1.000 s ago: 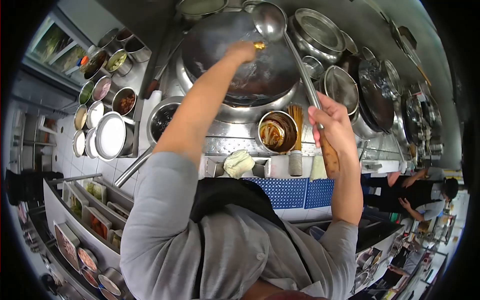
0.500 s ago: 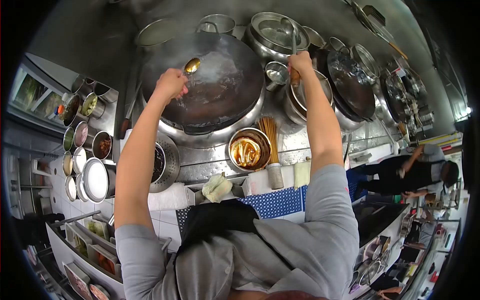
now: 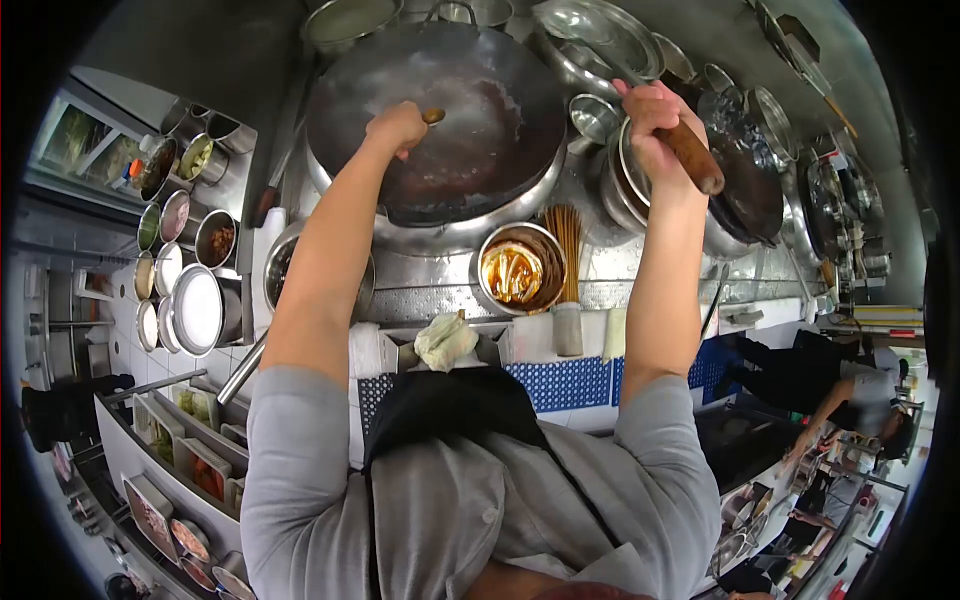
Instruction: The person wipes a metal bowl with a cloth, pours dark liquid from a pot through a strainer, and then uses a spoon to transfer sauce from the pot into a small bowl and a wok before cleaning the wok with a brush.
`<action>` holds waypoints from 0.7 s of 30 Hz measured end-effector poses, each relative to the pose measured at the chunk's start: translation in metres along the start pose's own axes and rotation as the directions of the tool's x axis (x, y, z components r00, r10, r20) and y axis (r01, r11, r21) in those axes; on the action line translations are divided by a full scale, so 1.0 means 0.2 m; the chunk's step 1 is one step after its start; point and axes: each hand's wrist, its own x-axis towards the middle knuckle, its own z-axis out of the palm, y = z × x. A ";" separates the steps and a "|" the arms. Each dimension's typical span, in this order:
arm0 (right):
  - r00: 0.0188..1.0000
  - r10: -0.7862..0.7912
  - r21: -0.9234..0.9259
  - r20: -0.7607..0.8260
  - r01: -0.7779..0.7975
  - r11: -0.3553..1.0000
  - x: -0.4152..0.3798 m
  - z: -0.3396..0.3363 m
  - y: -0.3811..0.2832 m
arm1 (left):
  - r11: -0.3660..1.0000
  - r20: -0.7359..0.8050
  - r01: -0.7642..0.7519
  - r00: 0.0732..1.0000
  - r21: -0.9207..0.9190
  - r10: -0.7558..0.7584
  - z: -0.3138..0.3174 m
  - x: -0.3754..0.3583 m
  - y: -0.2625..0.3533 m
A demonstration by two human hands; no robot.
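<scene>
Over the large dark wok (image 3: 450,190), my left hand (image 3: 397,130) is closed around a metal spoon (image 3: 433,116), whose bowl shows past my fingers. Some wet liquid shines on the wok's bottom. At the right, my right hand (image 3: 660,120) grips the wooden handle (image 3: 692,158) of a ladle above a round metal pot. The far end of that tool lies near the shiny pot lid (image 3: 590,30). Nearer to me stand a metal pot with brown sauce (image 3: 520,275) and a bundle of thin sticks (image 3: 564,250) in a holder.
Metal bowls of ingredients (image 3: 200,310) stand at the left, with food trays (image 3: 205,470) below them. A crumpled cloth (image 3: 446,341) lies at the counter's front edge. A second wok (image 3: 745,190) is at the right. Another person (image 3: 850,390) leans over at far right.
The view has shifted. My left hand has moved further over the wok with the spoon. My right hand has turned, and the wooden handle now points toward me at the right.
</scene>
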 end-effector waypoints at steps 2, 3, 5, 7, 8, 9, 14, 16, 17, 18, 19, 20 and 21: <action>0.997 0.073 -0.032 0.012 -0.073 0.997 -0.11 -0.03 0.14 | 1.000 0.046 -0.025 0.999 0.011 0.024 0.08 0.08 0.00; 0.994 0.108 -0.044 0.009 -0.108 0.993 -0.17 -0.06 0.19 | 0.998 0.069 -0.052 0.996 0.044 0.049 0.09 0.08 0.03; 0.981 0.180 -0.149 -0.065 -0.188 0.971 -0.28 -0.11 0.30 | 0.995 0.092 -0.098 0.991 0.025 0.096 0.14 0.09 0.03; 0.971 0.183 -0.330 -0.152 -0.225 0.917 -0.34 -0.14 0.37 | 0.991 0.115 -0.136 0.984 0.016 0.133 0.14 0.09 0.05; 0.966 0.156 -0.448 -0.207 -0.235 0.863 -0.38 -0.15 0.41 | 0.991 0.081 -0.134 0.987 -0.024 0.136 0.17 0.09 0.05; 0.963 0.114 -0.602 -0.245 -0.244 0.761 -0.42 -0.15 0.44 | 0.989 0.043 -0.133 0.990 -0.064 0.136 0.19 0.10 0.04; 0.956 -0.187 -0.973 -0.228 -0.215 0.085 -0.52 -0.15 0.52 | 0.958 0.096 -0.140 0.988 0.250 0.119 0.20 0.11 0.00; 0.949 -0.292 -0.983 -0.118 -0.154 -0.103 -0.48 -0.17 0.47 | 0.945 -0.072 -0.170 0.978 0.277 0.197 0.16 -0.04 -0.03; 0.944 -0.327 -0.968 -0.044 -0.122 -0.220 -0.43 -0.17 0.42 | 0.939 -0.161 -0.188 0.957 0.289 0.241 0.13 -0.08 -0.03; 0.934 -0.355 -0.937 0.035 -0.092 -0.336 -0.37 -0.16 0.36 | 0.943 -0.153 -0.172 0.963 0.286 0.222 0.11 -0.05 -0.04; 0.915 -0.399 -0.922 0.054 -0.107 -0.371 -0.30 -0.15 0.29 | 0.946 -0.141 -0.153 0.970 0.284 0.199 0.10 -0.04 -0.06; 0.895 -0.439 -0.907 0.076 -0.121 -0.403 -0.22 -0.14 0.21 | 0.950 -0.130 -0.132 0.976 0.284 0.174 0.08 -0.02 -0.08; 0.867 -0.489 -0.894 0.097 -0.140 -0.426 -0.12 -0.13 0.13 | 0.955 -0.102 -0.126 0.982 0.270 0.159 0.04 -0.01 -0.10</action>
